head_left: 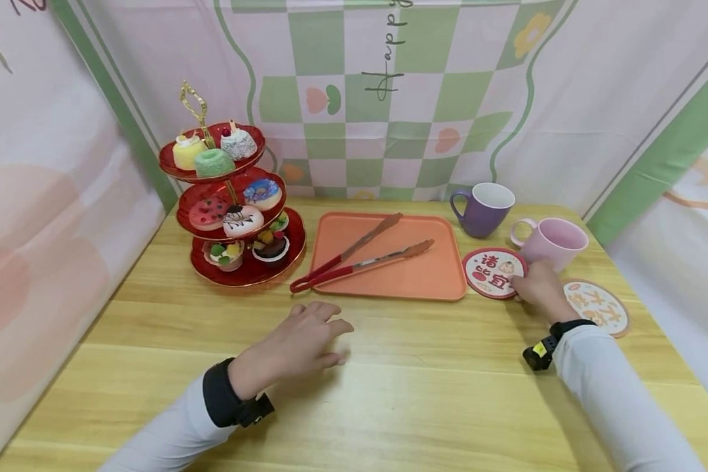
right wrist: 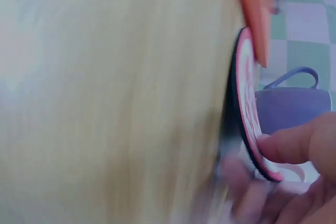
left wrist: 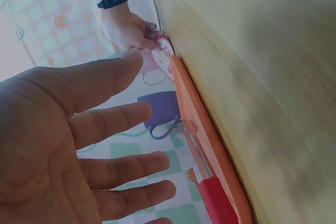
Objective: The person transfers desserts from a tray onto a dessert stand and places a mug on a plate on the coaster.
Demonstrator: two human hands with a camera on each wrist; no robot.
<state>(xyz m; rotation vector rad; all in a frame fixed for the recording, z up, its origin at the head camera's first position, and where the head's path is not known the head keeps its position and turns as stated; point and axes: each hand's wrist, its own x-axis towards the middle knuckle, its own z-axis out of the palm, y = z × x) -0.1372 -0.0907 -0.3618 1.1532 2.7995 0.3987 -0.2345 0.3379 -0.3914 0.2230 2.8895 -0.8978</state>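
A round coaster point(head_left: 488, 273) with a red rim and red lettering is pinched at its right edge by the right hand point(head_left: 541, 290). In the right wrist view the thumb lies on top of the coaster point(right wrist: 248, 93), the fingers are blurred beneath, and its near edge looks lifted off the table. Behind that hand stands a pink mug point(head_left: 557, 241), and a purple mug point(head_left: 485, 211) is farther back. A second coaster point(head_left: 603, 308), orange-rimmed, lies partly hidden by the right wrist. The left hand point(head_left: 299, 342) is held over the table with spread fingers and nothing in it.
An orange tray point(head_left: 401, 275) lies at the middle back, with red-handled tongs point(head_left: 354, 267) resting across it. At the left stands a three-tier red stand point(head_left: 244, 275) bearing several cakes, doughnuts and cupcakes. A patterned cloth point(head_left: 389, 157) hangs behind the wooden table point(head_left: 425, 393).
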